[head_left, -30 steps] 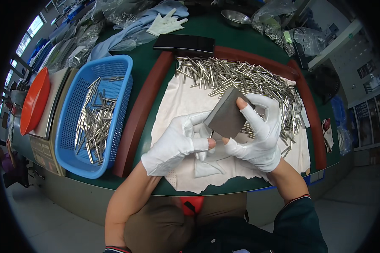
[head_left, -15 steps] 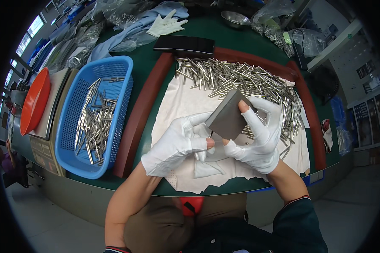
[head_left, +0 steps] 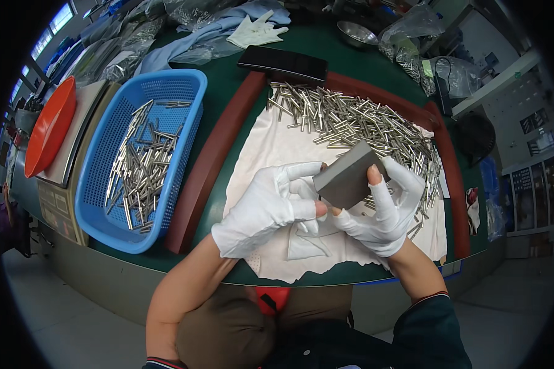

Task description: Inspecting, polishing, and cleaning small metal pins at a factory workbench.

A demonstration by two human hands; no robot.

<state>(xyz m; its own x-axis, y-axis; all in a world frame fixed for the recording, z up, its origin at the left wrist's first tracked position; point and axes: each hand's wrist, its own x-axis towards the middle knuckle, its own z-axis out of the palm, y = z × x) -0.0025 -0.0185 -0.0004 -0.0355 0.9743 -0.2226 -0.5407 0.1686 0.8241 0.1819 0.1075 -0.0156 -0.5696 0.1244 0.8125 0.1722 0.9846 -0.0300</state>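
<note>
A dark grey rectangular block is tilted above the cloth, its thick side edge showing. My right hand, in a white glove with bare fingertips, grips it between thumb and fingers. My left hand, gloved the same way, is at the block's left end. Its index fingertip is close to the block's edge, with the thumb lower down and the other fingers curled. Whether something small is between those fingers I cannot make out. Behind the block, a heap of thin metal pins lies on a pale pink cloth.
A reddish-brown raised border frames the cloth. Left of it stands a blue perforated basket with more pins, beside a red-orange bowl. A black phone-like slab, a white glove and a metal bowl lie farther back.
The block has tilted in my right hand, so more of its thick side shows. My left index finger has shifted along its edge. The whole view has turned slightly.
</note>
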